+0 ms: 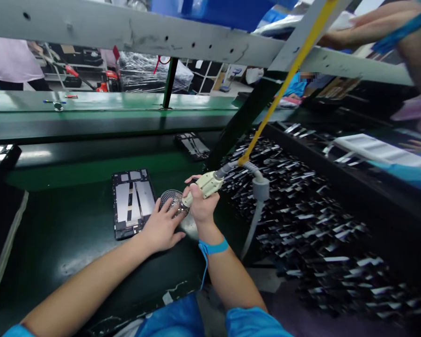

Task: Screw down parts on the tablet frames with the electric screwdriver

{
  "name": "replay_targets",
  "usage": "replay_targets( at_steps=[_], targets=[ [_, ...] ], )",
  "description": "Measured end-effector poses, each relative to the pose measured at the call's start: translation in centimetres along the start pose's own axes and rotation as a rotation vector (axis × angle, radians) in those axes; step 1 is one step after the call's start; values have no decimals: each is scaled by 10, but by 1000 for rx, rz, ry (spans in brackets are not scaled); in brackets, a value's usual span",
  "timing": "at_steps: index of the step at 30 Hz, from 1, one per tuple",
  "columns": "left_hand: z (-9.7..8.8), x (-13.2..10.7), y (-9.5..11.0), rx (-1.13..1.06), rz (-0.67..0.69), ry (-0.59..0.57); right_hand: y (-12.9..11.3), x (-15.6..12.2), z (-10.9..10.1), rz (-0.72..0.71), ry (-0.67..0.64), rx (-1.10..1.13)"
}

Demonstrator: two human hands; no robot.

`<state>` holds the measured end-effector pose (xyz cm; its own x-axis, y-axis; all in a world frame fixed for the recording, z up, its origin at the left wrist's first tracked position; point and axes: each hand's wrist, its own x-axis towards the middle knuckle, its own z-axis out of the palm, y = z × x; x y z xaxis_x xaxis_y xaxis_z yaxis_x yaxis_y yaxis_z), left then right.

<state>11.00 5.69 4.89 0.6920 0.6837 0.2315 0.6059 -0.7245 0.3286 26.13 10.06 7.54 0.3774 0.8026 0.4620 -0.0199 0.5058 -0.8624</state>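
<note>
My right hand (202, 206) is wrapped round a pale cream electric screwdriver (209, 185), its tip end pointing down to the left over a round perforated metal bowl (169, 194). Small shiny screws seem to lie in the bowl. Fingers spread, my left hand (161, 229) reaches over the bowl's near edge; whether a fingertip touches a screw I cannot tell. Just left of the bowl, an opened tablet (135, 201) lies flat, its silver battery and dark ribbon strips exposed. A blue wrist strap (214, 246) circles my right wrist.
A yellow strap (287, 89) holds up the screwdriver's grey cable (257, 215). Many dark, slim devices stand packed in rows (312, 220) to the right. Another opened device (192, 146) lies farther back. A metal beam (136, 35) crosses above; another person's arm (375, 32) is at upper right.
</note>
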Motion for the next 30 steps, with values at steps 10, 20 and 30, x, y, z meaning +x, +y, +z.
replay_targets(
  at_steps=[10,20,30],
  targets=[
    [1,-12,-3,-47,-26,11,-9,3,-5,-24,35,57],
    [1,-123,-53,14,-101,381,10,-17,17,85,-120,-55],
    [2,-120,-58,-40,-112,395,25,-14,20,68,-52,-98]
  ],
)
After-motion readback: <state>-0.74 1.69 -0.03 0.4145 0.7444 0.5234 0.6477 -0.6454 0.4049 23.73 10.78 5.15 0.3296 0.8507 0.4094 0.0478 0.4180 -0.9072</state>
